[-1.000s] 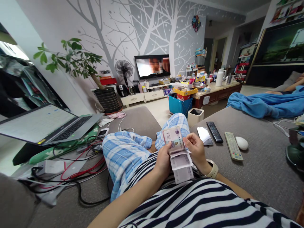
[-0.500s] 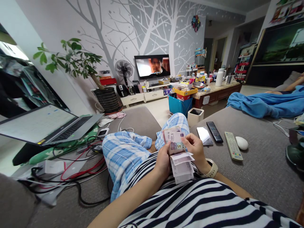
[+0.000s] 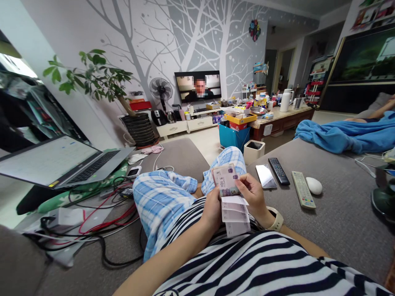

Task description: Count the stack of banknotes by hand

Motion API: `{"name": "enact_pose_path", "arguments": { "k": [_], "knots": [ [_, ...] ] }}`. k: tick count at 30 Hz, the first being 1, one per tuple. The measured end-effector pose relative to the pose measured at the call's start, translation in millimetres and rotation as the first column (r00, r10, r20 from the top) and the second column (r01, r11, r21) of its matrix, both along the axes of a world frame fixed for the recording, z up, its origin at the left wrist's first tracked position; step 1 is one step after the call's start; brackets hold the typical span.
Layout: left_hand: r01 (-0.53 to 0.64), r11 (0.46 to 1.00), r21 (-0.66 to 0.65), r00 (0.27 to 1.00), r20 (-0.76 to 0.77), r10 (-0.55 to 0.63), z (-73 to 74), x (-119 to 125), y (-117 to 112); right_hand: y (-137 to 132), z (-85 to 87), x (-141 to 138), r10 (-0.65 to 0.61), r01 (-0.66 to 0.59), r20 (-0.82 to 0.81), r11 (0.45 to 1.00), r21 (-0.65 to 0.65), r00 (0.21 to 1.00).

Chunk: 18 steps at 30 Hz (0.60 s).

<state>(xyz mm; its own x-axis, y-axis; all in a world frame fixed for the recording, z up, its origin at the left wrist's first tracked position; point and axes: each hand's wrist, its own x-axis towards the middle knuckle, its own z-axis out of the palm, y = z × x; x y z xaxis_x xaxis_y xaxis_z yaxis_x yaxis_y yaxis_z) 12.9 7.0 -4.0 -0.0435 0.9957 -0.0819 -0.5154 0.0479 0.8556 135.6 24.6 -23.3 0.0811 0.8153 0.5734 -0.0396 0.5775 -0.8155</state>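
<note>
A stack of banknotes [image 3: 224,177] marked with a 5 is held above my lap. My left hand [image 3: 211,209] is closed around its lower left side, thumb on the face of the notes. At the right edge of the top note, my right hand [image 3: 251,192] pinches with thumb and forefinger. Several pale notes [image 3: 236,218] hang fanned out below the stack, toward my striped shirt [image 3: 271,263]; the fingers behind the notes are hidden. A light watch [image 3: 276,219] sits on my right wrist.
On the sofa to the right lie a phone [image 3: 266,176], a black remote [image 3: 278,171], a beige remote [image 3: 303,189] and a white mouse [image 3: 314,186]. A laptop [image 3: 92,164] and tangled cables [image 3: 105,222] are at left. Another person's arm [image 3: 382,110] shows near a blue blanket [image 3: 342,133].
The top note's right part has shifted under my right fingers, which have moved slightly left. The hanging notes below have settled a little lower and flatter. My left hand stays nearly still.
</note>
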Motion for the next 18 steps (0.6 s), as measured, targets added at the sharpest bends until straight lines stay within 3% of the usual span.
{"name": "enact_pose_path", "arguments": {
  "k": [3, 10, 18],
  "knots": [
    [-0.005, 1.000, 0.013, 0.999, -0.034, 0.006, 0.5, -0.3, -0.5, 0.8, -0.3, -0.4, 0.017, -0.017, -0.008, 1.000, 0.004, 1.000],
    [0.007, 1.000, -0.015, 0.998, 0.059, -0.006, -5.7, 1.2, 4.7, -4.8, -1.6, 0.8, 0.046, -0.046, -0.042, 0.999, -0.017, 0.998],
    [-0.031, 0.999, -0.013, 0.999, 0.016, 0.031, 7.5, 2.7, -4.0, -8.0, -1.0, 1.5, 0.037, -0.038, -0.025, 0.999, -0.020, 0.999]
  ]
}}
